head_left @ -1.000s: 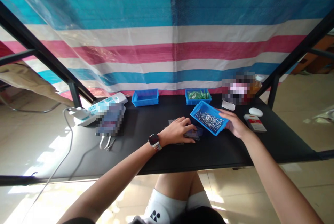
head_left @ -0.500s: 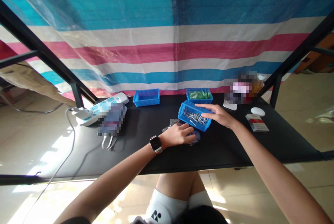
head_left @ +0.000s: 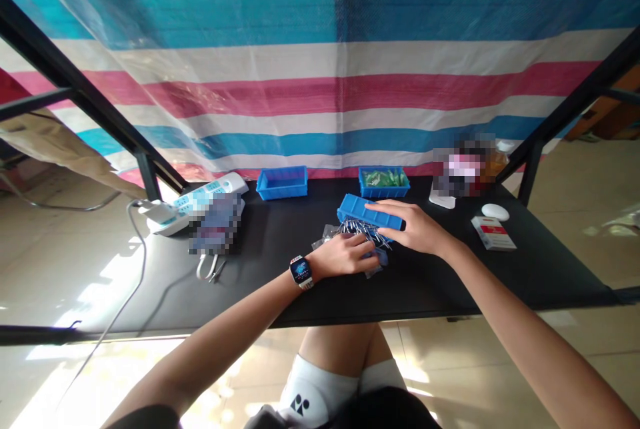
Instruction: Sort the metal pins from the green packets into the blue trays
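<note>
My right hand (head_left: pixel 407 226) grips a blue bin (head_left: pixel 367 209) by its right end. The bin is tipped toward me, its base facing up and back. Thin silver metal pins (head_left: pixel 361 228), perhaps rivets or nails, spill from its open side. Just in front, my left hand (head_left: pixel 345 254) is curled over a crumpled clear plastic bag (head_left: pixel 376 262), fingers bent onto it; the fingertips are partly hidden. More of the clear plastic shows behind that hand. A smartwatch (head_left: pixel 301 272) is on my left wrist.
At the back stand a blue bin (head_left: pixel 283 188) and another blue bin (head_left: pixel 384 189) of green packets. A power strip (head_left: pixel 205 196) with a cable lies left. To the right are a small red-white box (head_left: pixel 494 234) and a white rounded object (head_left: pixel 495 212). A striped sheet (head_left: pixel 320 96) hangs behind.
My right hand has tipped the bin toward me, turning its base up, and the metal pins have slid out over its edge. The left hand stays almost in place.
</note>
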`<state>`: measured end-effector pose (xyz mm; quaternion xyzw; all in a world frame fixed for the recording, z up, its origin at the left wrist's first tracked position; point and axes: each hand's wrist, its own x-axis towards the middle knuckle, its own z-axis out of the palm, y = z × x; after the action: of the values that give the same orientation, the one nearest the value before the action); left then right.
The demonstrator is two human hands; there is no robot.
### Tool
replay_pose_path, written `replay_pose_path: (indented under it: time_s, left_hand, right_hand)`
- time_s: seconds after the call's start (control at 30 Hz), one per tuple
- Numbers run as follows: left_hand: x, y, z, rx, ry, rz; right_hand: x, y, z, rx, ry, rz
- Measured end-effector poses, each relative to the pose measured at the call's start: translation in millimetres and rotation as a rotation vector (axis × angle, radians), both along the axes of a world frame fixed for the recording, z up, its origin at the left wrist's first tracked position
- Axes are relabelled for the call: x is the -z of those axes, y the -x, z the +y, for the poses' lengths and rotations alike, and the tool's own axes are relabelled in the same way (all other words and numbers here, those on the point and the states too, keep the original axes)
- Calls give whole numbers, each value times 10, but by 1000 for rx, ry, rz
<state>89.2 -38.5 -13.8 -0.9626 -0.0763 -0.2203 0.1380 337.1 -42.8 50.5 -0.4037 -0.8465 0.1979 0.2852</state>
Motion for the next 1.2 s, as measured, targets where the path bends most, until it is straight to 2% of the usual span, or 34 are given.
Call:
replay_pose_path:
  time_s: [0.33,0.53,0.7,0.8,0.87,0.93,1.03,1.1,1.2]
  left_hand:
    - [47,-46,7,-112,-17,27]
    - [-26,-82,-1,-198,178,-2]
    - [-198,-41,-25,-244,318,-27]
    - [-277,12,-27,-248,416,-71]
    - [-284,47,-13,-311,476,-126]
    - [-253,80,17,-450,507,-201]
    - [-173,133,76,-657,522,-296]
    - [-128,173,108,-701,534,-308]
    - [-100,235,117,-672,556,-279]
  right_hand:
    - [-26,-68,-24,28,-109,-128]
    - [-102,-174,36,98,-152,-82]
    - [-209,-237,100,142,-169,-19]
    - [-232,-236,175,231,-147,64]
    - [-216,-201,290,322,-123,187]
    - [-182,-134,474,386,-122,327]
    - [-132,21,854,416,-102,412]
    - [-113,150,1136,420,-92,364]
    - [-99,354,1518,428,-82,163]
